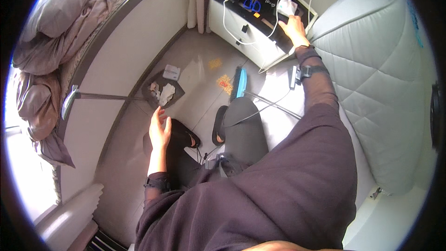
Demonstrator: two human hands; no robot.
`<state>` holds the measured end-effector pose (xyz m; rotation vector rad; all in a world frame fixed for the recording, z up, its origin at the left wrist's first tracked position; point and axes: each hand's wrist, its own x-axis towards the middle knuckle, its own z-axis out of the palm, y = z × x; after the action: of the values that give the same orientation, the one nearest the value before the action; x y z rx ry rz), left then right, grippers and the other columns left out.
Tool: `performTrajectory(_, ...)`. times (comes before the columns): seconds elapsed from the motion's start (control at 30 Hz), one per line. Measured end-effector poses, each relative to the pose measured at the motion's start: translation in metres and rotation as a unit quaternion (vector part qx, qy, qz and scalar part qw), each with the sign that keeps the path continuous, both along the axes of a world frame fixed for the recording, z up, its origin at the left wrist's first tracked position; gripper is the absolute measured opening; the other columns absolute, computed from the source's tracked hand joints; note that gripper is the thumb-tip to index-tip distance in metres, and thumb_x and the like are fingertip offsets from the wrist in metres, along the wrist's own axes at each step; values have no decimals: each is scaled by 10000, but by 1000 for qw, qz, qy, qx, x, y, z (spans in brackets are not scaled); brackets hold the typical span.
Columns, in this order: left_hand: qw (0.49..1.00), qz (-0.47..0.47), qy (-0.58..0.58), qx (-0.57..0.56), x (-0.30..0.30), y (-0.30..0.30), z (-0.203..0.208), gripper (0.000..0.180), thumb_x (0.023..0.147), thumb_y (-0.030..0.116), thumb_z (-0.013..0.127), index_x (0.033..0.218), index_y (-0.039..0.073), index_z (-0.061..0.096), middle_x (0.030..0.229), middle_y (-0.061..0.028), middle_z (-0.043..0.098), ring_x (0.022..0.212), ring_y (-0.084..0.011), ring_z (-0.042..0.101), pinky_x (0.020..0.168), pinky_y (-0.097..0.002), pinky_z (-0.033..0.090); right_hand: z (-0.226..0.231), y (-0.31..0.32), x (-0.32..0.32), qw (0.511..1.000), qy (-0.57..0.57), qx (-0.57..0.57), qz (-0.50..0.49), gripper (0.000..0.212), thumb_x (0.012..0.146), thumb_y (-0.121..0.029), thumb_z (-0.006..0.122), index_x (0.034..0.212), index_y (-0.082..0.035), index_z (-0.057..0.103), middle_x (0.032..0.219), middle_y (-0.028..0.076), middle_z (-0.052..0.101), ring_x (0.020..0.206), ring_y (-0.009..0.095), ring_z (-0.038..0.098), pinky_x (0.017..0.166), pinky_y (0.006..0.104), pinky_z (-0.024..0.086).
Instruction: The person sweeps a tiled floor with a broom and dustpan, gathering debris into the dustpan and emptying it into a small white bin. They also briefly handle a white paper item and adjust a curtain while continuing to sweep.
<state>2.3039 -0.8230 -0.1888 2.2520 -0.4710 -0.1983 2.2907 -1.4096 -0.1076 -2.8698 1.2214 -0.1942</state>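
My right hand (pixel 294 31) reaches over the top of a white nightstand (pixel 260 51) with a black top. Its fingers are at a crumpled white packet or tissue (pixel 287 6), thumb spread to the side; no firm grip on it shows. Blue-handled scissors (pixel 252 4) lie to the left of that hand. My left hand (pixel 160 130) hovers above the floor with its fingers apart and nothing in it. Just beyond it sits a dark dustpan (pixel 150 96) containing crumpled white tissue (pixel 167 94) and other scraps. A small white box (pixel 172 72) rests at the dustpan's far edge.
Yellowish crumbs (pixel 224 84) lie on the grey tiles beside a blue broom head (pixel 242 82), whose metal handle runs toward my right arm. The dustpan's long handle (pixel 104 96) leans toward the bed at left. A white cable (pixel 224 21) loops over the nightstand. A padded grey headboard (pixel 371 65) stands right.
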Motion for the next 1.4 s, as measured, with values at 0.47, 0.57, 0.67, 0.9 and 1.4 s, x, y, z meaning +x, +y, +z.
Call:
performTrajectory(0.47, 998, 15, -2, -67, -8, 4, 1, 279, 825, 146, 612, 1091, 64, 586, 938, -88, 647, 789, -177, 648, 713, -287, 515, 58, 114, -128, 915, 86, 390, 54, 403, 806, -401, 647, 987, -42, 634, 828, 105, 661, 645, 158, 641, 553, 279, 521)
performTrajectory(0.57, 997, -2, -48, -62, -17, 3, 2, 229, 822, 160, 611, 1030, 65, 615, 910, -82, 651, 764, -172, 645, 686, -279, 512, 90, 100, -68, 831, 87, 539, 108, 390, 843, -421, 610, 935, -41, 594, 795, 89, 657, 520, 130, 609, 429, 224, 459)
performTrajectory(0.67, 996, -5, -50, -67, -29, 8, 4, 206, 825, 157, 612, 1008, 64, 625, 896, -81, 654, 765, -166, 646, 685, -269, 513, 144, 77, 3, 860, -44, 466, 203, 405, 833, -421, 630, 958, -36, 608, 821, 104, 657, 574, 121, 614, 439, 208, 437)
performTrajectory(0.9, 994, 30, -71, -78, -37, 32, 8, 194, 817, 179, 618, 975, 67, 634, 867, -78, 656, 725, -174, 640, 663, -275, 501, 297, 26, 60, 940, -158, 262, 148, 440, 837, -465, 613, 1144, -149, 612, 1033, 40, 656, 873, 101, 628, 721, 202, 491)
performTrajectory(1.4, 994, -12, -83, -71, -26, 28, -2, 218, 821, 222, 612, 988, 83, 638, 888, -74, 662, 760, -181, 650, 687, -283, 506, 66, 226, -310, 920, 364, 3, 144, 526, 747, -346, 695, 1155, -50, 546, 1064, 213, 609, 1012, 352, 576, 846, 414, 467)
